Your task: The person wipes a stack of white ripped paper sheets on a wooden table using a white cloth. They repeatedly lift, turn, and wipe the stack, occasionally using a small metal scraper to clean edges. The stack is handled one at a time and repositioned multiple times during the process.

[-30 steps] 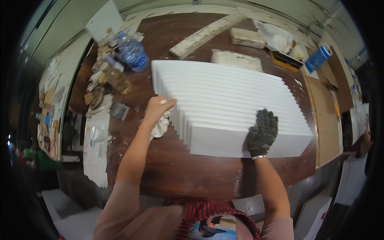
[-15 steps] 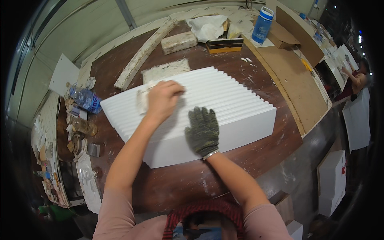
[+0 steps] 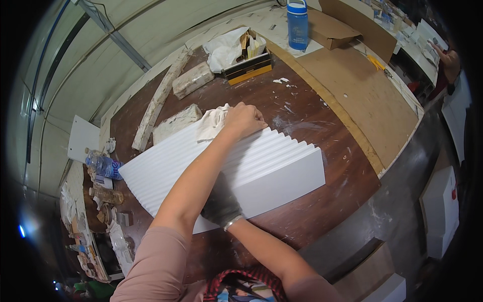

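A white block with a row of parallel ridges on top (image 3: 279, 173) lies at a slant on the brown table. My bare left hand (image 3: 245, 121) is closed on a cream cloth (image 3: 212, 123) at the block's far edge, with the cloth bunched out to the left of the fingers. My right hand (image 3: 222, 207), in a dark glove, rests against the near side of the block. The left forearm crosses in front of it and hides its fingers.
Behind the block lie a plaster-stained slab (image 3: 176, 123), a stained brick (image 3: 193, 80) and a long stained bar (image 3: 162, 100). Farther back are a black-and-yellow box (image 3: 247, 69) and a blue bottle (image 3: 297, 27). Plastic bottles (image 3: 104, 165) line the left edge. A person (image 3: 448, 63) works far right.
My left hand has slid the cloth right and away to the block's far edge. The right hand has moved left along the near side, behind the left forearm. The view has shifted.
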### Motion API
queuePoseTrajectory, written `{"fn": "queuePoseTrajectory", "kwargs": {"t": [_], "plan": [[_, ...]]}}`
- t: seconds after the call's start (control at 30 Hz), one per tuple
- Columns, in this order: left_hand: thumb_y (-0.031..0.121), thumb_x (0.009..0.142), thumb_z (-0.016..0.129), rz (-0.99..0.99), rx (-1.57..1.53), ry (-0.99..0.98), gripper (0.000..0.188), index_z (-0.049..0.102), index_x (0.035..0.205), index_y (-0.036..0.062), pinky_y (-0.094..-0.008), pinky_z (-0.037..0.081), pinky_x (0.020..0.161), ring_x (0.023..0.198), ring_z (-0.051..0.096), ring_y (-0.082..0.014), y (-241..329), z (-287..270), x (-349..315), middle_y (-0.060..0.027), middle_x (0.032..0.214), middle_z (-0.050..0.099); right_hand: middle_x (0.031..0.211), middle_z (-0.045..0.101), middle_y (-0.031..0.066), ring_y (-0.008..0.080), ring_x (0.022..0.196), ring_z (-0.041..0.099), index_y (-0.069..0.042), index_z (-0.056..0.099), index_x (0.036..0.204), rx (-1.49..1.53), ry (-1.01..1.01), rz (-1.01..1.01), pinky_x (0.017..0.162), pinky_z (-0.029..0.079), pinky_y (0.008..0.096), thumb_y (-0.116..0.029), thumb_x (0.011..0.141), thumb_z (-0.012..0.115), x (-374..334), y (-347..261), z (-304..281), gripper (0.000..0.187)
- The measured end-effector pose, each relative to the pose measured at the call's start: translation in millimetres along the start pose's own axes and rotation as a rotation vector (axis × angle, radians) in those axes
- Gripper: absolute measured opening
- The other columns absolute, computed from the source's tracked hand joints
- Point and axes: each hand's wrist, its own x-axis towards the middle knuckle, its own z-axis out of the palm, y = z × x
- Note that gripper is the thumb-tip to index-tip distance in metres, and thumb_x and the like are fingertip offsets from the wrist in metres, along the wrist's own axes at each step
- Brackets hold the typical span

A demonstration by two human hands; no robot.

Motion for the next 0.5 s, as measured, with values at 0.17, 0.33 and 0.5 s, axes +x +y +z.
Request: {"fn": "queuePoseTrajectory", "kwargs": {"t": [0.17, 0.33, 0.5], "plan": [[0.041, 0.079, 0.074, -0.023, 0.062, 0.019, 0.028, 0.08, 0.09, 0.0155, -0.0426, 0.048, 0.094, 0.104, 0.063, -0.0288, 4, 6, 1, -0.0047, 0.101, 0.074, 0.152, 0.037, 0.0293, 0.0469, 0.145, 0.026, 0.006, 0.043, 0.143, 0.124, 0.019, 0.006, 0.121, 0.019, 0.0593, -0.031, 0.094, 0.058, -6, 1, 0, 0.064], [0.038, 0.083, 0.072, -0.002, 0.077, 0.068, 0.026, 0.08, 0.089, 0.0137, -0.0463, 0.047, 0.094, 0.105, 0.061, -0.0286, 2, 17, 3, -0.0026, 0.101, 0.073, 0.153, 0.036, 0.0294, 0.0461, 0.147, 0.023, 0.006, 0.043, 0.144, 0.249, -0.026, 0.028, 0.121, 0.015, 0.0592, -0.03, 0.095, 0.057, -2, 1, -1, 0.062], [0.025, 0.086, 0.071, 0.096, -0.173, 0.213, 0.019, 0.078, 0.087, 0.0071, -0.0418, 0.048, 0.088, 0.099, 0.061, -0.028, -5, 10, -10, -0.0053, 0.097, 0.072, 0.15, 0.038, 0.0311, 0.0492, 0.144, 0.027, 0.007, 0.044, 0.142, 0.188, -0.065, 0.046, 0.12, 0.017, 0.061, -0.033, 0.096, 0.055, -2, -7, -11, 0.062]]}}
